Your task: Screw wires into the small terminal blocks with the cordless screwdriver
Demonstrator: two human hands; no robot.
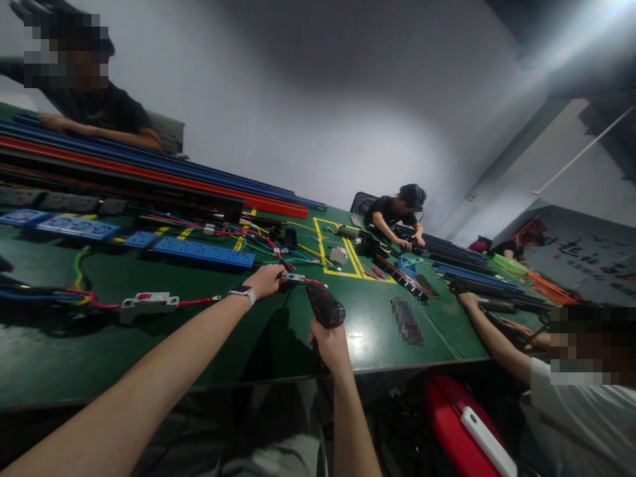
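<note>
My left hand (pixel 265 281), with a watch at the wrist, is closed on the left end of a small white-and-blue breaker (pixel 295 278) from which a red wire runs. My right hand (pixel 328 341) is wrapped round the grip of a dark power drill (pixel 325 306), whose front end points at the breaker's right side; whether they touch cannot be made out. Left of my left hand, a white breaker with a red switch (pixel 150 303) lies on the green table (pixel 213 351), joined to red wires. A blue socket strip (pixel 203 253) lies just beyond my left hand.
Long blue and orange rails (pixel 278 203) run along the table's far side. Loose coloured wires and a white part (pixel 339 255) lie ahead. Several people sit around the table; one at the right has a hand (pixel 468 301) by black parts. A red stool (pixel 447 414) stands below right.
</note>
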